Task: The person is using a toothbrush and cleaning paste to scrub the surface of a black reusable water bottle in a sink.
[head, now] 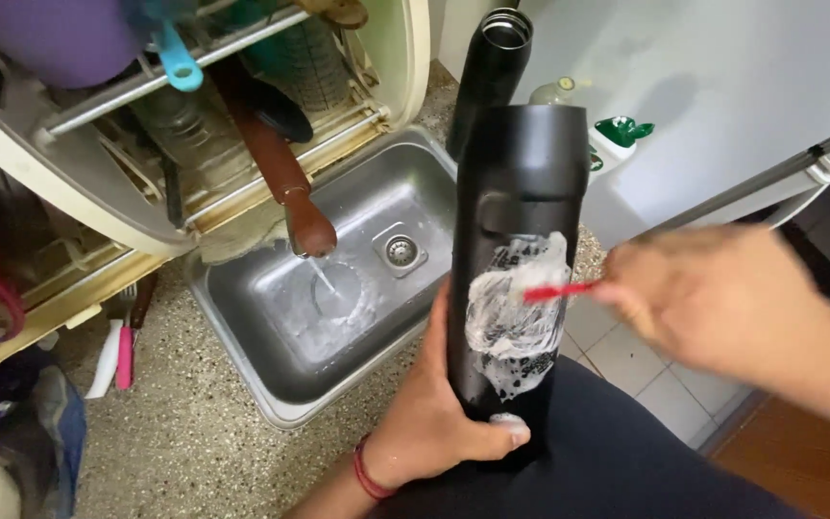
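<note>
Nearest: left hand (429,423) wrapped round the lower end of a tall black bottle (521,202), fingers behind, thumb pressed across the front near the base. A red cord sits on that wrist. The bottle is held upright-ish over the person's lap, tilted slightly, open mouth pointing away toward the sink.

Right hand (713,298), motion-blurred, fingers pinched on a red-handled brush (559,291). The brush head is buried in a white patch of soap foam (516,317) on the bottle's front face, and I cannot make out the bristles.

Handling judgement: a rigid body, likely metal or hard plastic, so it won't give under a squeeze. It looks empty, hence probably light for its length. The wet, soapy surface will be slippery. Best grip is low on the dry, foam-free part, where the left hand already is, or in the recessed panel higher up.

Further out: steel sink (271,375) set in a speckled counter, a thin stream running from a brown tap (285,183). A second black flask (490,67) stands behind the sink. Beyond, left, a dish rack (98,183) loaded with items.
</note>
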